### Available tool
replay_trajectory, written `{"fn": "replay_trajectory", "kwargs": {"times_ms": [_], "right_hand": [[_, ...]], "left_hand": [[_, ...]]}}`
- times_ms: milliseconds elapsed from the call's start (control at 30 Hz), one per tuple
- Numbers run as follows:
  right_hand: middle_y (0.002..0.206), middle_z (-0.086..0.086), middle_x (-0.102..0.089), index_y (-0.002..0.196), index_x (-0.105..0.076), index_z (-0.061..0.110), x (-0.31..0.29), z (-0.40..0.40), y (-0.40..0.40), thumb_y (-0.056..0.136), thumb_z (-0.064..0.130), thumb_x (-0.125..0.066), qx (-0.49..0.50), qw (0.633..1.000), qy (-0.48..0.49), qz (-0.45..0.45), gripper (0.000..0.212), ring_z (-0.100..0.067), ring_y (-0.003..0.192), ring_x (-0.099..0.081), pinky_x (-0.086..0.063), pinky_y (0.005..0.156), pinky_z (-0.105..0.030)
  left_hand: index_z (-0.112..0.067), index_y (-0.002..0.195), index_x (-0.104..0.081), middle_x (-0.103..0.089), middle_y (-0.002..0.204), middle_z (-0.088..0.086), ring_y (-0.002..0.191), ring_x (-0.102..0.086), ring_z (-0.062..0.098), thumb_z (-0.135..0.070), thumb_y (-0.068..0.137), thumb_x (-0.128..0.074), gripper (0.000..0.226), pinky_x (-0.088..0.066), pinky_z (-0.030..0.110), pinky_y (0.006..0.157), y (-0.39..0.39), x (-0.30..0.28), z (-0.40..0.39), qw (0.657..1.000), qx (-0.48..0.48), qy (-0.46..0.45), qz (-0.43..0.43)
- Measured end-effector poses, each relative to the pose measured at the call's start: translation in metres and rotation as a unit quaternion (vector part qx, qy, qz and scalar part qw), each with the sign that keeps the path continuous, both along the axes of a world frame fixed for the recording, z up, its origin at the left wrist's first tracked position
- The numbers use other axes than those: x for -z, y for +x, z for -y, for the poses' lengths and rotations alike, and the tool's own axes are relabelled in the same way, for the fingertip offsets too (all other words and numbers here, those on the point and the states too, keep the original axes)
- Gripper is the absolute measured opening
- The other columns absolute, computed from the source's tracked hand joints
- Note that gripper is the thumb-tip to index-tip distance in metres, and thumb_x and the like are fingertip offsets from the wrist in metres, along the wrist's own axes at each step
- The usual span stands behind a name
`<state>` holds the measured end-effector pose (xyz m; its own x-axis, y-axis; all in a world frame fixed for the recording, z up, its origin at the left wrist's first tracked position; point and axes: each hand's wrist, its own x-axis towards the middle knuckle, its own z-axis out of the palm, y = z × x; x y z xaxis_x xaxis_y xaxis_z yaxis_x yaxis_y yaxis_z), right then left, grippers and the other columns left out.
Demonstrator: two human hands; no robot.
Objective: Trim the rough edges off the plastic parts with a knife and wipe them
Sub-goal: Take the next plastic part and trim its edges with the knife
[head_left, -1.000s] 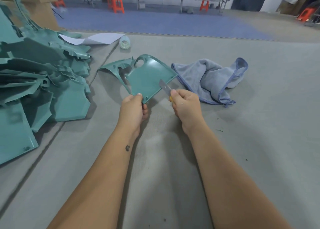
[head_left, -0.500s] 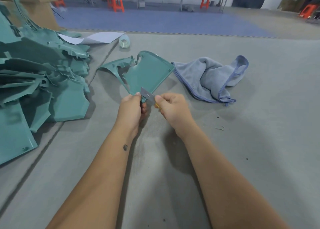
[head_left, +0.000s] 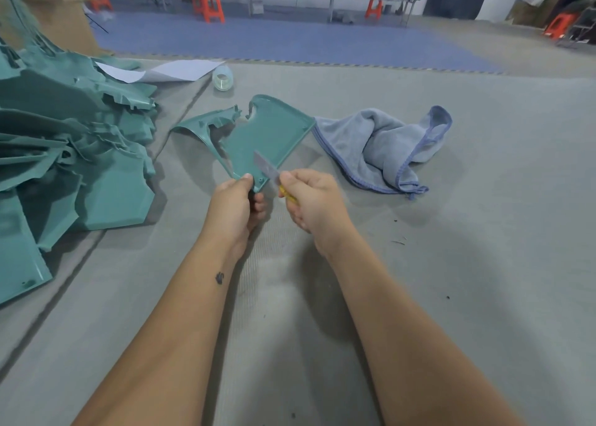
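Observation:
My left hand [head_left: 237,204] grips the near corner of a teal plastic part [head_left: 264,132], held tilted above the grey mat. My right hand [head_left: 311,201] grips a yellow-handled knife [head_left: 267,169]. Its grey blade lies against the part's near right edge, close to my left thumb. A grey-blue cloth [head_left: 383,146] lies crumpled on the mat just right of the part.
A pile of teal plastic parts [head_left: 64,154] fills the left side. A sheet of white paper [head_left: 167,71] and a roll of clear tape [head_left: 222,78] lie behind. Small shavings dot the grey mat [head_left: 483,232] at the right. Orange stools and benches stand far back.
The knife went from the part's right edge down to its near corner beside my left thumb, and now sits slightly up the edge again. My left hand kept its hold.

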<state>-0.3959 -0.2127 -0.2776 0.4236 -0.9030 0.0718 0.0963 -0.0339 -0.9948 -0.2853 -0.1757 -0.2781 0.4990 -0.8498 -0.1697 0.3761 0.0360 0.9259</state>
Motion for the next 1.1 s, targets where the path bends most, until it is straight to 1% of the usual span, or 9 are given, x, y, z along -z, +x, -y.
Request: {"fn": "replay_trajectory", "kwargs": {"times_ms": [167,267,400,467,567,667,833,967,1100], "right_hand": [[0.037,0.012,-0.031,0.064,-0.050,0.011,0.004,-0.002,0.003,0.099,0.016,-0.051,0.014,0.993,-0.056,-0.105,0.036,-0.004,0.037,-0.025,-0.023,0.041,-0.019],[0.043,0.008,-0.030,0.058,-0.050,0.016,0.005,-0.001,0.002,0.098,0.017,-0.053,0.037,0.987,-0.099,-0.119,0.040,-0.010,0.043,-0.026,-0.022,0.048,-0.027],[0.043,0.011,-0.030,0.056,-0.050,0.017,0.006,-0.002,0.003,0.097,0.017,-0.053,0.051,0.983,-0.114,-0.131,0.041,-0.008,0.043,-0.026,-0.023,0.048,-0.027],[0.044,0.011,-0.031,0.058,-0.052,0.011,0.006,-0.002,0.003,0.097,0.017,-0.054,0.059,0.980,-0.125,-0.140,0.040,-0.006,0.043,-0.026,-0.023,0.047,-0.026],[0.053,-0.001,-0.035,0.069,-0.055,-0.007,0.007,-0.003,0.003,0.097,0.019,-0.054,0.079,0.971,-0.159,-0.157,0.038,-0.011,0.049,-0.030,-0.025,0.050,-0.028],[0.055,-0.002,-0.033,0.073,-0.055,-0.010,0.007,-0.002,0.004,0.097,0.021,-0.054,0.095,0.963,-0.185,-0.171,0.039,-0.015,0.052,-0.030,-0.025,0.053,-0.031],[0.049,0.007,-0.029,0.067,-0.051,-0.006,0.008,0.001,0.008,0.095,0.022,-0.056,0.121,0.957,-0.194,-0.181,0.040,-0.010,0.049,-0.026,-0.024,0.051,-0.031],[0.054,-0.004,-0.036,0.064,-0.049,-0.006,0.002,0.019,-0.005,0.096,0.019,-0.054,0.211,0.947,-0.184,-0.156,0.041,-0.016,0.055,-0.031,-0.024,0.054,-0.032],[0.048,0.007,-0.031,0.052,-0.033,0.018,0.002,0.036,-0.028,0.095,0.017,-0.053,0.267,0.941,-0.154,-0.136,0.047,-0.011,0.050,-0.025,-0.023,0.053,-0.030]], "left_hand": [[-0.014,0.076,-0.041,-0.038,0.045,-0.004,0.036,-0.031,0.006,-0.008,0.101,-0.032,0.027,-0.023,0.014,0.034,0.003,-0.001,-0.001,0.998,0.030,-0.020,-0.051],[-0.015,0.074,-0.041,-0.036,0.045,-0.005,0.037,-0.029,0.006,-0.008,0.101,-0.032,0.029,-0.022,0.014,0.034,0.004,0.000,-0.001,0.998,0.039,-0.025,-0.050],[-0.015,0.072,-0.041,-0.034,0.044,-0.005,0.037,-0.027,0.005,-0.009,0.102,-0.031,0.032,-0.021,0.014,0.034,0.005,0.000,-0.001,0.997,0.045,-0.027,-0.050],[-0.015,0.072,-0.041,-0.034,0.045,-0.005,0.038,-0.027,0.006,-0.009,0.101,-0.031,0.032,-0.020,0.015,0.036,0.005,0.000,-0.001,0.998,0.045,-0.026,-0.045],[-0.015,0.074,-0.042,-0.035,0.046,-0.005,0.039,-0.027,0.006,-0.008,0.101,-0.031,0.030,-0.021,0.015,0.036,0.004,0.001,-0.001,0.998,0.043,-0.024,-0.032],[-0.016,0.075,-0.042,-0.037,0.044,-0.006,0.037,-0.030,0.006,-0.009,0.102,-0.031,0.029,-0.023,0.015,0.036,0.003,-0.001,-0.002,0.999,0.035,-0.021,-0.019],[-0.016,0.073,-0.039,-0.037,0.044,-0.006,0.037,-0.030,0.005,-0.008,0.101,-0.029,0.031,-0.024,0.015,0.035,0.003,-0.002,-0.003,0.999,0.031,-0.014,-0.014],[-0.018,0.075,-0.039,-0.035,0.045,-0.006,0.036,-0.027,0.005,-0.012,0.102,-0.031,0.028,-0.019,0.014,0.036,0.001,-0.001,-0.005,0.999,0.022,0.009,0.029],[-0.019,0.077,-0.039,-0.035,0.050,-0.005,0.039,-0.028,0.005,-0.014,0.102,-0.033,0.026,-0.018,0.015,0.038,-0.001,-0.001,-0.006,0.998,0.019,0.023,0.061]]}}
